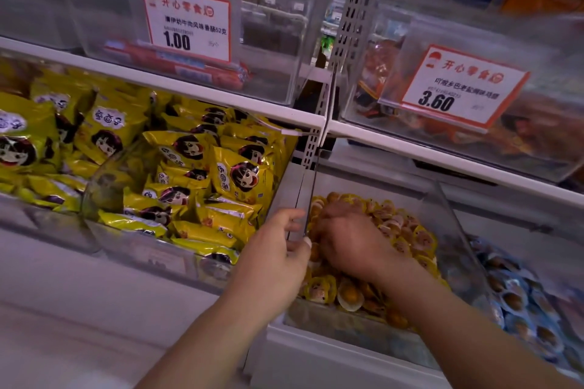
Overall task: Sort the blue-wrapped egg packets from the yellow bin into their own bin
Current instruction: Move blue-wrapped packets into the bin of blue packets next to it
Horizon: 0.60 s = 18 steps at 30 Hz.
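Beneath right grip point(346, 243), yellow bin point(455, 221), blue packets point(518, 297) beside

Egg bin point(455, 218) betw bag bin point(94, 230) & packet bin point(537, 230)

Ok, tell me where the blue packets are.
Head view, far right: the blue packets fill the clear bin beside the yellow bin, right of the right hand.

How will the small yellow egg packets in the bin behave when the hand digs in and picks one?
The egg packets look glossy, so probably slippery. They lie in a loose heap, so neighbours will likely slide as the right hand digs. Each looks small and rounded, probably light, firm inside.
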Each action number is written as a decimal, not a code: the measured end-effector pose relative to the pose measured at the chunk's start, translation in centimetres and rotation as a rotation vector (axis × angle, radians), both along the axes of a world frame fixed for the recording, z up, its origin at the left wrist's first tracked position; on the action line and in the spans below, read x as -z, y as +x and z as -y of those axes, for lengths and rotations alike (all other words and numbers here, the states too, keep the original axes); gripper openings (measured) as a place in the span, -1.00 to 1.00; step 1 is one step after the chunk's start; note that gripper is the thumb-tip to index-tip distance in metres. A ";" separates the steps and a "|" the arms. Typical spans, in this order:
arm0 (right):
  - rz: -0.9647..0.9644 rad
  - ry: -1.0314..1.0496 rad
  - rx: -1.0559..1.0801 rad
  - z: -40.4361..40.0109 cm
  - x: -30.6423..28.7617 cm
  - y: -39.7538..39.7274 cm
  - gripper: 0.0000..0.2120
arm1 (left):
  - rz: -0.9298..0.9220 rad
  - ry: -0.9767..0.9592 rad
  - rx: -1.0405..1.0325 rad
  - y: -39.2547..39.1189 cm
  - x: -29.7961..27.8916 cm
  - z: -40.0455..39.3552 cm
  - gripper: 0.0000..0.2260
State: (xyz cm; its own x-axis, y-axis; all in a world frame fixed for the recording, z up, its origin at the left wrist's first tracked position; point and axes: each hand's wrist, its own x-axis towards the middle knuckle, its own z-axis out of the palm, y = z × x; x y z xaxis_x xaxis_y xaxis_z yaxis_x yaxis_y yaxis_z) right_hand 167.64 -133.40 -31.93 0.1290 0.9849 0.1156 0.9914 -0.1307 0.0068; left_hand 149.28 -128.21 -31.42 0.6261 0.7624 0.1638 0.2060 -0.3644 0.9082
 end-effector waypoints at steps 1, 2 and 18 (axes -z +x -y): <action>-0.122 -0.024 0.000 0.0 0.3 -0.7 -0.90 | 0.000 0.002 -0.001 0.1 0.0 0.0 -0.68; -0.220 -0.086 0.018 -0.1 0.7 -1.2 -0.96 | 0.002 0.005 0.001 0.1 0.0 0.1 -0.68; -0.091 -0.381 0.190 -2.8 2.8 0.7 -0.40 | 0.008 0.035 0.034 0.1 0.2 0.0 -0.68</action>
State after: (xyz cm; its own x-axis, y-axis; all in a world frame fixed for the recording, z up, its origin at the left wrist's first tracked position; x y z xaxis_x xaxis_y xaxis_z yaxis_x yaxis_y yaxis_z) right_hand 168.35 -130.65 -34.71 0.3053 0.9128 -0.2714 0.9487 -0.3162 0.0039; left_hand 149.37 -128.20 -31.62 0.6502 0.7343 0.1951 0.1857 -0.4026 0.8964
